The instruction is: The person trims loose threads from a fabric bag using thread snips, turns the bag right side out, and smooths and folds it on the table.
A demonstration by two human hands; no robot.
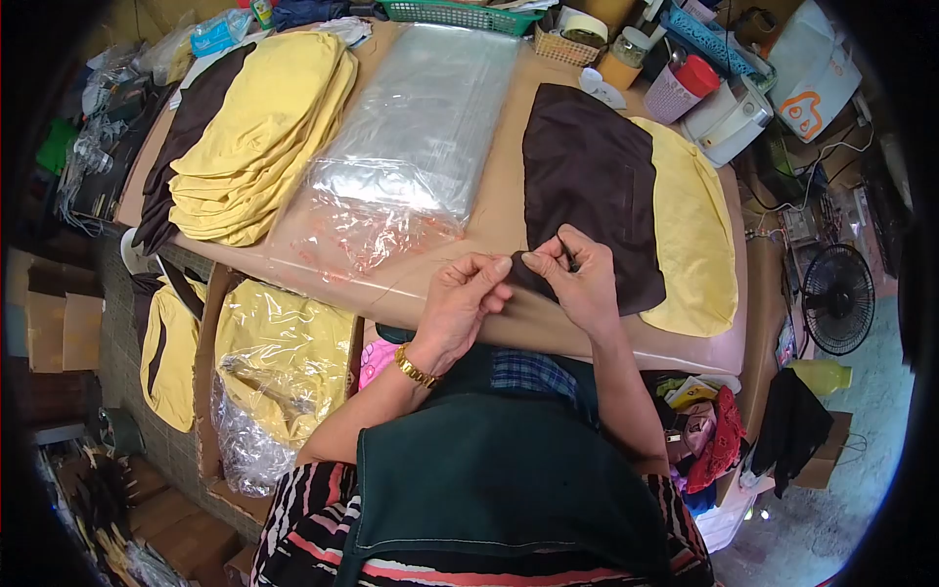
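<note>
A dark brown and yellow cloth piece lies flat on the table's right side, its brown part (pixel 587 186) beside its yellow part (pixel 690 230). My right hand (pixel 579 279) pinches the brown cloth's near left edge, and a small dark tool, partly hidden, sits in its fingers. Just left of it is my left hand (pixel 462 301), thumb and fingertips pressed together near the same edge; anything between them is too small to tell. Clear plastic bags (pixel 421 117) lie in a stack at the table's middle. Left of them is a pile of yellow cloth pieces (pixel 259 137) with brown parts.
The tan tabletop (pixel 391 284) ends just before my body. At the back stand a green basket (pixel 460 18), a purple cup (pixel 673 95) and jars. Below the left edge, a box (pixel 207 391) holds bagged yellow cloth. A black fan (pixel 837 298) stands at right.
</note>
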